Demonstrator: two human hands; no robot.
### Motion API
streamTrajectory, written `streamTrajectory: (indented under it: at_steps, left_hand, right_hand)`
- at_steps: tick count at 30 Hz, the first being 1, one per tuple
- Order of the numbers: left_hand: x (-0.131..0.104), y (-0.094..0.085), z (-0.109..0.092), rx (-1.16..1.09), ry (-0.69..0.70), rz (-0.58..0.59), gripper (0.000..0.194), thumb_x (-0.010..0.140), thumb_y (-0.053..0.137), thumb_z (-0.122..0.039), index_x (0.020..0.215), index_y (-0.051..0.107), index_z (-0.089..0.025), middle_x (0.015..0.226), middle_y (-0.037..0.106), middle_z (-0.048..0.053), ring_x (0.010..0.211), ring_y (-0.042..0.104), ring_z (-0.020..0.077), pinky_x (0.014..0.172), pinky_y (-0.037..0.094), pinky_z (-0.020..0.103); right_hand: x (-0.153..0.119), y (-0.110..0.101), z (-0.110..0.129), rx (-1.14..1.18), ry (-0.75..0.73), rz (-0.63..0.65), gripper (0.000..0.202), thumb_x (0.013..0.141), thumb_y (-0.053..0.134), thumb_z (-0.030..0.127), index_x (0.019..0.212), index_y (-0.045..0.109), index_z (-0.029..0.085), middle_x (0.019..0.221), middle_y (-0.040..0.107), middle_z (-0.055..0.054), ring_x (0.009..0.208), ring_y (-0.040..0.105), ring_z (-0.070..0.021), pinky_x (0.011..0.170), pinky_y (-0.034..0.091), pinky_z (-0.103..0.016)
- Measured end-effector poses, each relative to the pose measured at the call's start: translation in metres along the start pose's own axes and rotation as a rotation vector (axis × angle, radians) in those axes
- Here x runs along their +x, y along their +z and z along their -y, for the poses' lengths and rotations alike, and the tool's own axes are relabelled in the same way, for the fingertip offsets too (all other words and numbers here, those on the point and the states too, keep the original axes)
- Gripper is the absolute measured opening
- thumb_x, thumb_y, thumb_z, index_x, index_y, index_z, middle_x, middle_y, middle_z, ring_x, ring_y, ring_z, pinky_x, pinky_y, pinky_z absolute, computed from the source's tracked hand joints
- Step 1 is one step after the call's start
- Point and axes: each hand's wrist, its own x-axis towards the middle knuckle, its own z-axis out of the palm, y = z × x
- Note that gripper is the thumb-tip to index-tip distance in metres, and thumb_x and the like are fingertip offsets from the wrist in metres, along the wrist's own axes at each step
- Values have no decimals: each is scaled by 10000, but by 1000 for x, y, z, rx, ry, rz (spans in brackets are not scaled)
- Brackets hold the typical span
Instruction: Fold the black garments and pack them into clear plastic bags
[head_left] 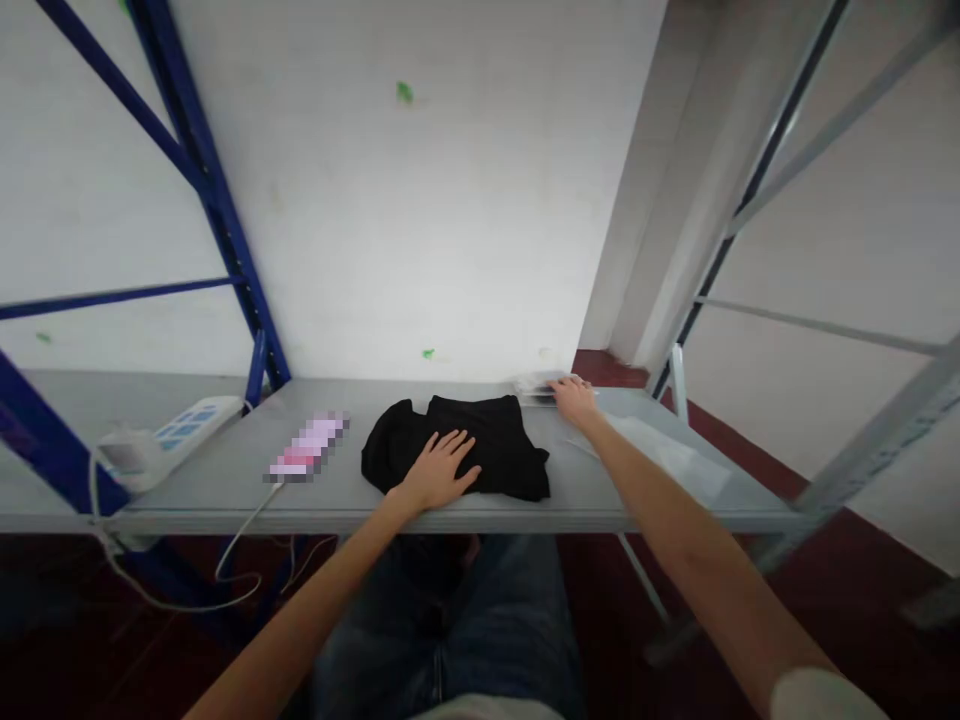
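Observation:
A folded black garment [499, 430], apparently of soft cloth, lies on the grey shelf in front of me. My left hand [441, 472] rests flat on its near left part, fingers spread. At the back edge of the shelf, right of the garment, is a pile of clear plastic bags [534, 384]. My right hand [576, 395] reaches out to the right end of this pile, its fingers bent over the plastic; the fingertips are small and partly hidden.
A clear plastic sheet [671, 455] lies on the right of the grey shelf [330, 520]. On the left are a phone [309, 448] with a blurred screen, its white cable [247, 525] hanging over the edge, and a white power strip [187, 432]. Blue posts [225, 220] flank the left side.

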Motion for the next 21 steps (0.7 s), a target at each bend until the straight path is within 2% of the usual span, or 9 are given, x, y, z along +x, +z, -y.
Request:
streamTrajectory:
  at_steps: [3,6,9,12,14,17,21]
  left_hand:
    - [-2,-4,-3,5,-6,-103,611,1013,500,-523,1531,488,-199,1649,434,143,1544,384,295,1295,253,562]
    - [-6,-9,-6,33,-23,-318,565,1008,528,-439,1510,472,-187,1632,446,157,1518,421,288,1304,245,544]
    - [-15,-14,-12,83,-80,-503,543,997,543,-352,1506,455,-183,1556,519,169,1459,484,313,1293,268,555]
    - [-27,-20,-17,112,-125,-601,602,990,558,-316,1554,388,-189,1537,529,171,1424,506,351,1252,333,573]
    - [-36,-28,-18,106,-154,-650,652,990,566,-315,1590,330,-212,1555,511,169,1420,504,364,1206,392,572]
    - [-48,-41,-11,86,-185,-679,667,990,578,-314,1600,317,-243,1562,498,165,1403,513,358,1145,463,547]
    - [-58,-53,6,75,-116,-604,437,1005,558,-277,1441,533,-263,1435,604,125,1315,570,305,1082,529,476]
  right_hand:
    - [-4,-12,7,-16,24,-73,477,1012,373,134,1385,661,207,1322,693,-188,1250,534,-326,1046,332,-483]
    - [-8,-34,21,20,47,-249,458,1038,357,163,1374,667,192,1276,712,-191,1223,544,-325,1066,284,-486]
    - [-20,-57,47,128,-26,-461,418,1065,383,204,1345,693,219,1239,736,-151,1206,565,-297,1134,229,-486]
    - [-43,-74,84,231,-155,-569,398,1068,420,203,1345,701,257,1245,744,-102,1199,583,-269,1201,182,-495]
    - [-63,-78,111,285,-245,-585,391,1059,457,196,1354,698,287,1261,742,-82,1205,588,-266,1218,183,-511]
    - [-95,-71,151,351,-345,-558,379,1063,474,202,1339,705,323,1211,760,-57,1163,613,-261,1213,227,-531]
    - [-130,-53,185,437,-475,-437,340,1036,543,205,1292,727,332,1199,758,-60,1185,610,-272,1134,365,-507]
